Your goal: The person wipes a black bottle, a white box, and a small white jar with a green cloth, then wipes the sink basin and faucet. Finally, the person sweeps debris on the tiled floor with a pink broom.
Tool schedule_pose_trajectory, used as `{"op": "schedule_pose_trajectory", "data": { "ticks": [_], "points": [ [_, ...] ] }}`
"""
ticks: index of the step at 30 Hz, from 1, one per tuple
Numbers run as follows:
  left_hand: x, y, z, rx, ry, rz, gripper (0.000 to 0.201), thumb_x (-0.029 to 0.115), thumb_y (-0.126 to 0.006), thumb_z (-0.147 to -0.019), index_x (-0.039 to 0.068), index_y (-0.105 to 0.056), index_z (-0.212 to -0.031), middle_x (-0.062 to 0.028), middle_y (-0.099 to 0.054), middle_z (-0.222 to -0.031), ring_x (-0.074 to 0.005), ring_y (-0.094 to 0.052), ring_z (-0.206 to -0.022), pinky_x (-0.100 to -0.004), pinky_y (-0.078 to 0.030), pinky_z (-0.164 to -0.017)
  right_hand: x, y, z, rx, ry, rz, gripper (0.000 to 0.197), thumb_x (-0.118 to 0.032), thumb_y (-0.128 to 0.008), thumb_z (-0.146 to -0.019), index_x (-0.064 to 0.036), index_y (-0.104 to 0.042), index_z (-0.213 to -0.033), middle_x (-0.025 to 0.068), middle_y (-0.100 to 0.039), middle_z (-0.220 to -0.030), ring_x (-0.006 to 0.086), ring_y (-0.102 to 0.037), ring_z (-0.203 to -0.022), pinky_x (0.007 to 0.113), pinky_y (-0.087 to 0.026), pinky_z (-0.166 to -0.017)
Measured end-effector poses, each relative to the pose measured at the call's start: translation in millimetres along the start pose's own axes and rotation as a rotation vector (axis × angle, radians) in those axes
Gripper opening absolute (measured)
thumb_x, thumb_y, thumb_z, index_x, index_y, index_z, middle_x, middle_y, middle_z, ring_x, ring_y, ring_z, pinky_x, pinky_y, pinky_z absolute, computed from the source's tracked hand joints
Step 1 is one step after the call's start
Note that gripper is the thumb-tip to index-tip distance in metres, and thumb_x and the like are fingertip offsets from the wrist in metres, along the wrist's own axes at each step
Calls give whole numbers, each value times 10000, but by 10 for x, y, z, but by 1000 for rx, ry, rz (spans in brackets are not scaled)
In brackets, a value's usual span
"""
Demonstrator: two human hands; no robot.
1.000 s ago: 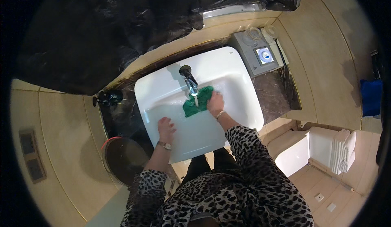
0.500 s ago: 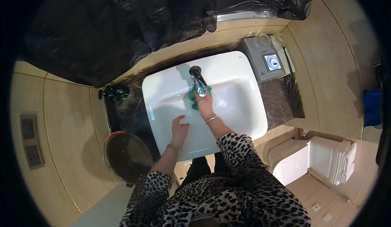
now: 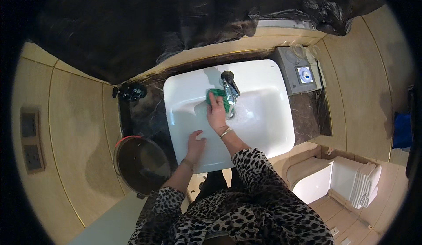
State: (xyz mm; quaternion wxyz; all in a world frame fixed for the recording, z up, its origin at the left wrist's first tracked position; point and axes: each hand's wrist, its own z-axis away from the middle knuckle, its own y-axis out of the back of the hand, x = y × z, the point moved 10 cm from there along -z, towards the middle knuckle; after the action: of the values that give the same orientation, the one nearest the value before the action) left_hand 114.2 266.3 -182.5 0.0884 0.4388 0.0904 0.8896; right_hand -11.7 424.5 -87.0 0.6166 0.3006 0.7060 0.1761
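Note:
My right hand (image 3: 215,113) is over the white washbasin (image 3: 272,126), left of the chrome faucet (image 3: 230,87). It grips a wet-looking green cloth (image 3: 226,102) against the basin's back slope. The cloth shows past my fingertips and under the spout; its exact make is hard to tell. Water from the spout splashes on the basin beside that hand. My left hand (image 3: 196,144) hovers over the front left of the basin, fingers loosely bent and apart, holding nothing.
A dark round bucket (image 3: 143,166) with a red rim edge stands left of the basin. A black object (image 3: 132,91) sits on the dark marble counter (image 3: 149,113). Right of the basin is a grey device (image 3: 299,71) with a lit screen. Black plastic sheeting (image 3: 132,25) hangs behind.
My right hand has moved left from under the spout, with the green cloth now spread flatter on the basin. My left hand stays nearly in place. The whole view has shifted slightly.

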Motion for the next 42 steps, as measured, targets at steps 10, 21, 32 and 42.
{"op": "schedule_pose_trajectory", "data": {
  "ticks": [10,21,32,42],
  "points": [
    [128,102,12,-46,-48,-54,381,37,-657,-803,47,-571,-1174,-137,-547,-1131,-219,-617,-807,-332,-511,-762,-533,-21,-585,-48,173,358,739,-152,-630,-804,123,-274,-1390,274,-446,-1231,423,-415,-1166,516,-313,-1007],
    [-118,273,126,-45,-8,72,389,25,-631,-849,57,-536,-1225,-74,-607,-928,-141,-590,-777,-271,-493,-659,-813,-950,-802,-125,262,459,689,-336,-552,-876,28,-326,-1416,200,-452,-1316,352,-360,-1276,557,-216,-1070],
    [21,854,463,496,-271,184,244,-12,-568,-837,21,-502,-1070,-96,-545,-932,-197,-548,-821,-309,-451,-746,-1393,-1441,441,-518,663,126,409,-244,-572,-901,-131,-553,-1293,104,-521,-1255,281,-371,-1295,539,-180,-1100],
    [407,823,717,408,-158,171,195,27,-563,-889,24,-506,-1074,-31,-536,-885,-98,-524,-797,-241,-446,-702,-767,-1101,1528,-850,364,-330,467,-177,-679,-768,-148,-575,-1222,99,-473,-1289,320,-320,-1324,544,-246,-1066]
  ]
}}
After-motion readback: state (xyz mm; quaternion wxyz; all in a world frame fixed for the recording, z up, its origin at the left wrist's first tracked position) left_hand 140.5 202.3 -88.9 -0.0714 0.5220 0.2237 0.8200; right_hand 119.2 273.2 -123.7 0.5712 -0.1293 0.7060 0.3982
